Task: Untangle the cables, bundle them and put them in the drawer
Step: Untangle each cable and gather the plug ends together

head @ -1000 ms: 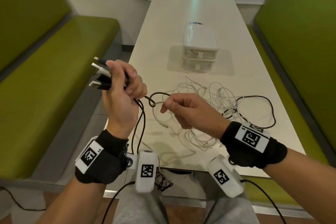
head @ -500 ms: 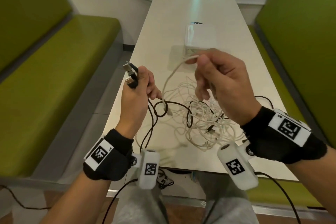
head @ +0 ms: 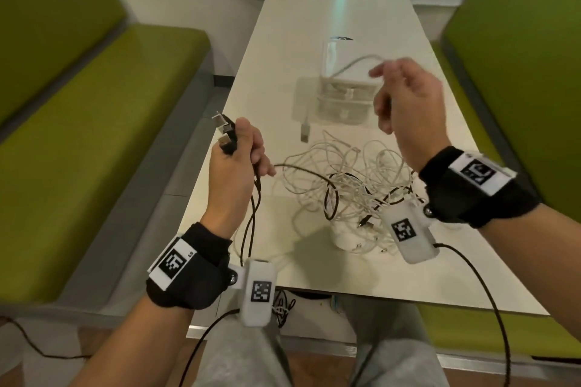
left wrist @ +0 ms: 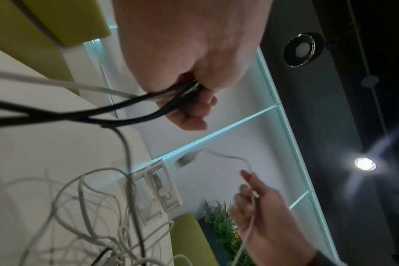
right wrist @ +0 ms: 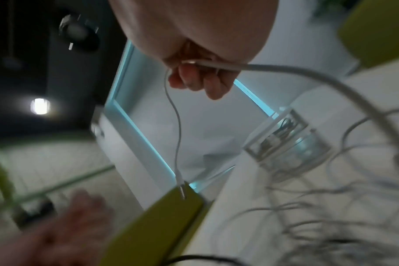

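My left hand [head: 239, 154] is raised over the table's left edge and grips black cables [left wrist: 134, 108]. Their USB plugs [head: 224, 130] stick out above the fist, and the black strands trail down into the tangle [head: 355, 188] of white and black cables on the table. My right hand [head: 405, 104] is lifted in front of the drawer unit [head: 333, 53] and grips a white cable [right wrist: 273, 69]. Its free end arcs left and hangs down, ending in a plug [head: 305, 135]. In the right wrist view that plug [right wrist: 181, 189] dangles below the curled fingers [right wrist: 201, 81].
The small clear drawer unit [left wrist: 155, 190] stands mid-table with cables visible inside. Green benches [head: 94, 135] flank the white table [head: 314, 9] on both sides. More cables hang under the near table edge [head: 283, 305].
My right hand has pulled a white cable end up out of the tangle and carried it up and to the right. My left hand shifted right toward the table with the black plugs.
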The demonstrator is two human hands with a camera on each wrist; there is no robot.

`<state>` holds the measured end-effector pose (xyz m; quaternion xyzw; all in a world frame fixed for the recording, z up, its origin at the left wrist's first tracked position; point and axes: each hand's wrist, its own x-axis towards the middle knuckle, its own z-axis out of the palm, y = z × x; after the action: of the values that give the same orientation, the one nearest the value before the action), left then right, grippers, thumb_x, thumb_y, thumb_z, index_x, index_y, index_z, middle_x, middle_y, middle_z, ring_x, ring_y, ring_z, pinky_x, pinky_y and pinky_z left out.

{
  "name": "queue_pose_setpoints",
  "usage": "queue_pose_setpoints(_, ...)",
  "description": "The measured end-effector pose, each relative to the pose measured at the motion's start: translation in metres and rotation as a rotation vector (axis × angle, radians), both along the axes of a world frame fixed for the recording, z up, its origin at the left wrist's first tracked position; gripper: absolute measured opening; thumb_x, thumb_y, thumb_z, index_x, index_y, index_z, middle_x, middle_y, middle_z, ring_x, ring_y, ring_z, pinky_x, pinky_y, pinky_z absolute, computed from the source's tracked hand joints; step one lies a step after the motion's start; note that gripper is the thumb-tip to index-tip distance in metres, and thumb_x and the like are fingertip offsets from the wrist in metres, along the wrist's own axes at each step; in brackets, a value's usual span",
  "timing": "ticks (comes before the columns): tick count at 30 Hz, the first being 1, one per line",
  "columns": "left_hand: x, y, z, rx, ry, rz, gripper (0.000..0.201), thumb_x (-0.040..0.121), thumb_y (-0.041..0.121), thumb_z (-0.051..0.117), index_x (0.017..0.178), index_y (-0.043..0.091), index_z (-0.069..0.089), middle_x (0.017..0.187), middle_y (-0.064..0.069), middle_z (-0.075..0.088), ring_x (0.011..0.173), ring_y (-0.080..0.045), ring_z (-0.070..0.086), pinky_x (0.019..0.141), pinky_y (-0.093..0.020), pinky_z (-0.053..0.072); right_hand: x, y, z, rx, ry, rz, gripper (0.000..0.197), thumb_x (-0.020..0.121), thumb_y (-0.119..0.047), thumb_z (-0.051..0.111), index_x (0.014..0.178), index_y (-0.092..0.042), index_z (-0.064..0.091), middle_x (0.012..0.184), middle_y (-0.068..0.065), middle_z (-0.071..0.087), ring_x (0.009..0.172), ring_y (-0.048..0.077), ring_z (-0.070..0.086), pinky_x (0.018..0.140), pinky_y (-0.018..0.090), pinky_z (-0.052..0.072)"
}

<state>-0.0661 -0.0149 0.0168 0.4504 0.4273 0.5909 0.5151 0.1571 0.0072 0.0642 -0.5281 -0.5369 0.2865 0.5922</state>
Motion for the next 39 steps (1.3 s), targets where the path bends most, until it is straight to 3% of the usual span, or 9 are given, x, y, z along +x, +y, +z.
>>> queue_pose_setpoints(3, 0.002, -0.003, 0.002, 0.004, -0.012, -0.037, 0.041, 0.103, 0.038, 0.037, 0.07, 0.016, 0.05, 0.055, 0.006, 0.034, 0.047, -0.01, 0.025, 0.047, -0.027, 0.023, 0.008, 0.009, -0.031, -0.206, -0.427, -0.04, 0.028, 0.1, -0.028, 0.048, 0.09, -0.014, 0.069, 0.062, 0.003, 0.062, 0.046, 0.009, 0.051, 0.049, 0.028, 0.044)
queue_pose_setpoints(6, 0.001, -0.004, 0.003, 0.001, -0.025, -0.066, 0.043, 0.102, 0.038, 0.038, 0.068, 0.017, 0.053, 0.054, 0.006, 0.032, 0.047, -0.009, 0.023, 0.043, -0.023, 0.019, 0.02, 0.013, -0.051, -0.429, -0.768, -0.094, 0.032, 0.098, -0.03, 0.046, 0.088, -0.01, 0.069, 0.079, 0.01, 0.07, 0.075, 0.026, 0.066, 0.071, 0.038, 0.054)
queue_pose_setpoints(11, 0.001, -0.007, 0.004, -0.002, -0.061, -0.083, 0.042, 0.099, 0.038, 0.045, 0.063, 0.016, 0.053, 0.051, 0.005, 0.027, 0.042, -0.007, 0.02, 0.039, -0.019, 0.02, 0.014, 0.003, -0.047, -0.429, -1.177, -0.191, 0.048, 0.097, -0.036, 0.05, 0.135, -0.007, 0.045, 0.13, 0.016, 0.052, 0.119, 0.034, 0.046, 0.094, 0.046, 0.042)
queue_pose_setpoints(15, 0.007, -0.011, 0.007, 0.015, -0.082, -0.147, 0.041, 0.094, 0.039, 0.052, 0.061, 0.016, 0.055, 0.048, 0.006, 0.027, 0.04, -0.007, 0.02, 0.038, -0.019, 0.02, -0.019, -0.018, -0.037, -0.003, -1.103, 0.117, 0.05, 0.092, -0.031, 0.058, 0.138, -0.018, 0.048, 0.133, 0.008, 0.053, 0.126, 0.024, 0.043, 0.104, 0.038, 0.036)
queue_pose_setpoints(21, 0.013, -0.016, 0.015, 0.068, -0.069, -0.249, 0.036, 0.092, 0.029, 0.057, 0.06, 0.012, 0.06, 0.044, 0.006, 0.028, 0.037, -0.007, 0.021, 0.038, -0.018, 0.023, -0.065, -0.02, -0.069, -0.185, -1.01, 0.609, 0.057, 0.089, -0.032, 0.062, 0.14, -0.03, 0.035, 0.127, 0.002, 0.059, 0.112, 0.021, 0.055, 0.104, 0.045, 0.041)
queue_pose_setpoints(26, 0.005, -0.017, 0.02, 0.115, 0.008, -0.27, 0.039, 0.096, 0.037, 0.056, 0.066, 0.014, 0.065, 0.046, 0.005, 0.027, 0.039, -0.008, 0.023, 0.04, -0.019, 0.024, -0.068, -0.025, -0.076, -0.2, -0.883, 0.539, 0.018, 0.098, -0.021, 0.05, 0.111, -0.018, 0.062, 0.094, 0.001, 0.066, 0.082, 0.015, 0.054, 0.079, 0.033, 0.046)
queue_pose_setpoints(32, -0.006, -0.009, 0.008, 0.137, 0.647, -0.109, 0.041, 0.092, 0.048, 0.058, 0.087, 0.01, 0.074, 0.055, 0.0, 0.049, 0.051, -0.012, 0.039, 0.053, -0.019, 0.032, -0.048, -0.024, -0.049, -0.168, -0.499, 0.32, 0.011, 0.095, -0.022, 0.06, 0.093, -0.018, 0.07, 0.065, -0.009, 0.063, 0.06, 0.01, 0.058, 0.06, 0.025, 0.046)
queue_pose_setpoints(36, 0.002, -0.012, 0.009, 0.246, 0.579, -0.036, 0.022, 0.095, 0.035, 0.058, 0.1, 0.02, 0.074, 0.077, 0.014, 0.066, 0.069, 0.0, 0.059, 0.067, -0.011, 0.042, -0.044, -0.025, -0.031, -0.112, -0.383, 0.311, 0.014, 0.093, -0.023, 0.062, 0.092, -0.018, 0.075, 0.076, -0.009, 0.07, 0.071, 0.005, 0.061, 0.063, 0.017, 0.04)
queue_pose_setpoints(39, 0.007, -0.01, 0.01, 0.222, 0.432, -0.028, 0.029, 0.101, 0.032, 0.047, 0.098, 0.018, 0.072, 0.067, 0.005, 0.053, 0.062, -0.007, 0.05, 0.068, -0.017, 0.042, -0.033, -0.028, -0.022, -0.139, -0.441, 0.402, 0.012, 0.092, -0.024, 0.064, 0.094, -0.021, 0.076, 0.074, -0.005, 0.069, 0.07, 0.01, 0.059, 0.065, 0.021, 0.043)
